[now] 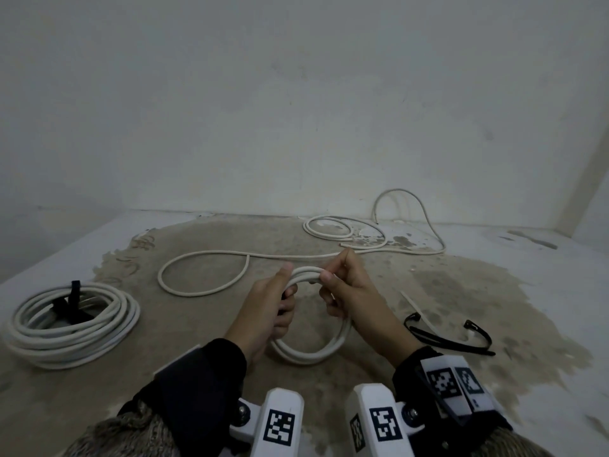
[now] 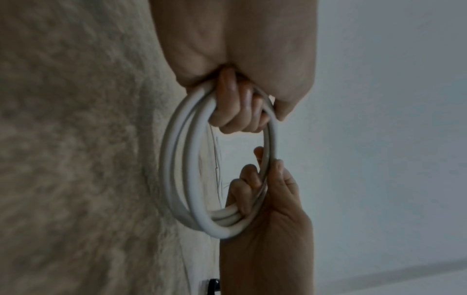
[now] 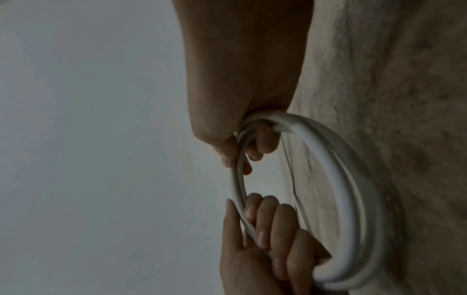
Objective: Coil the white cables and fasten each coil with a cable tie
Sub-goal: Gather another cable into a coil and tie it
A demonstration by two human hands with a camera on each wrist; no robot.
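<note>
Smooth round cable coil (image 1: pixel 309 352) — both hands (image 1: pixel 263 311).

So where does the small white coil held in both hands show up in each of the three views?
Head: small coil at lower centre, between left hand and right hand.
Left wrist: centre, an upright oval.
Right wrist: right of centre, arcing down.
Shared landmark: both hands grip it in every view.

Smooth matt cable coil (image 1: pixel 309 352), rough floor (image 1: pixel 428 291)
</note>
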